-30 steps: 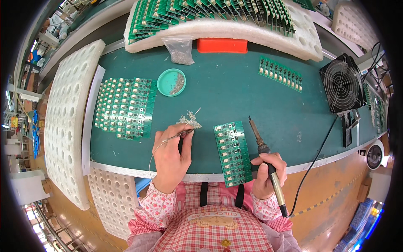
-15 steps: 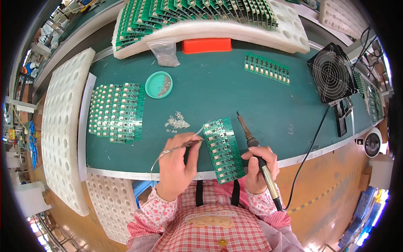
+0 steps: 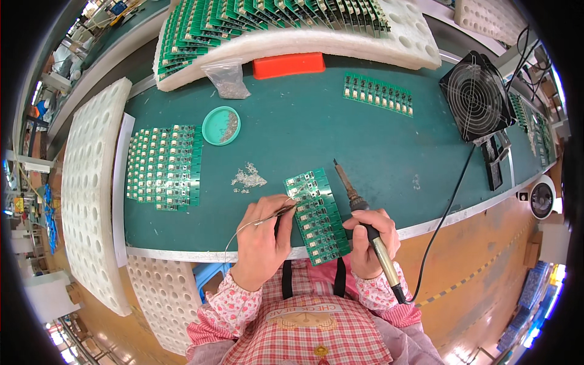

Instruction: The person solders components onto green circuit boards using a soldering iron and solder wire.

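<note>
A green circuit board panel [image 3: 317, 216] with rows of small white and black parts lies tilted at the table's front edge. At its left side, my left hand [image 3: 261, 243] pinches a thin, silvery solder wire [image 3: 246, 225], which curves back over the hand. A slim dark piece also shows at these fingertips; its kind is unclear. My right hand [image 3: 374, 240] grips a soldering iron [image 3: 360, 204] like a pen, right of the panel. The iron's tip points up and away, apart from the panel. Beyond the left hand lies a pile of tiny metal parts [image 3: 248, 177].
Overlapping circuit boards [image 3: 164, 167] lie at left, near a green dish [image 3: 221, 126] and a plastic bag [image 3: 227, 79]. Boards stand in a white foam rack [image 3: 298, 45] behind a red bin [image 3: 289, 65]. Another board [image 3: 378, 94] and a black fan [image 3: 477, 97] are at right.
The whole view has shifted slightly. My left fingers and the wire have come closer to the panel, with the wire end now over its left edge. My right hand still holds the iron.
</note>
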